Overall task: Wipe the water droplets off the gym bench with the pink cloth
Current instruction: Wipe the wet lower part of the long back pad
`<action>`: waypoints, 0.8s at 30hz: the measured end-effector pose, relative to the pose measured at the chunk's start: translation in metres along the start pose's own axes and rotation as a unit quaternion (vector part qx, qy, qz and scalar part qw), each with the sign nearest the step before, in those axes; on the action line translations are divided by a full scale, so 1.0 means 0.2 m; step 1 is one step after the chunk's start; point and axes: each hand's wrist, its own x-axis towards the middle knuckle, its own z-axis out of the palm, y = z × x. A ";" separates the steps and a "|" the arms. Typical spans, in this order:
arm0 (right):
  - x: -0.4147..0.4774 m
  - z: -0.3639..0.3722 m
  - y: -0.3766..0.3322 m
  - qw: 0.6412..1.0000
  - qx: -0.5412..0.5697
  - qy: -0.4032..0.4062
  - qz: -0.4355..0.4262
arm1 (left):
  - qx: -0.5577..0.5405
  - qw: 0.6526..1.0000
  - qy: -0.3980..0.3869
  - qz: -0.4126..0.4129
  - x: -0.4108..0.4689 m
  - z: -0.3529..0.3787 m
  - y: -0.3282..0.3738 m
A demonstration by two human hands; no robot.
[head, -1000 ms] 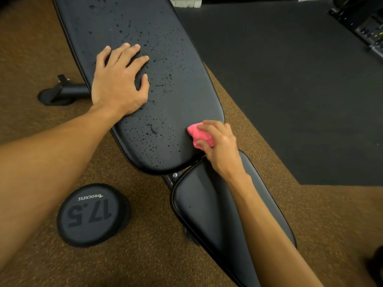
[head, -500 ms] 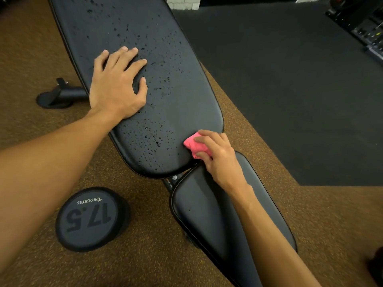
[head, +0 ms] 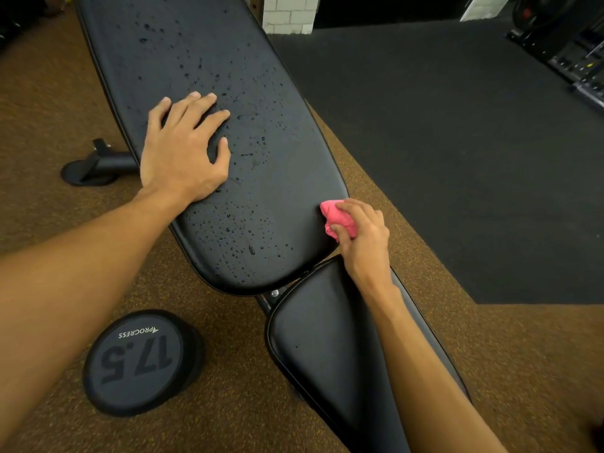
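Moved: right hand [head: 362,237] and cloth [head: 336,219] have slid from the pad's near end out to its right edge.
Cloth: pink, bunched, touching the counter [head: 261,178] at the right edge near the near corner.
Right fingers: curled, pinching the cloth.
Left hand [head: 183,152]: flat on the pad by its left edge, fingers spread.
Droplets [head: 242,223]: scattered along the pad's middle and near end.
Floor: dumbbell [head: 137,361] marked 17.5, left of the seat pad [head: 327,341].

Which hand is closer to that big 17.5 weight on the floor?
Left. The left hand lies flat on the bench pad above the weight; the right hand is farther away, across the bench.
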 end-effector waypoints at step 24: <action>-0.19 0.12 -0.19 0.992 0.021 -0.057 -0.108 | 0.005 1.000 0.012 -0.009 0.00 0.01 0.00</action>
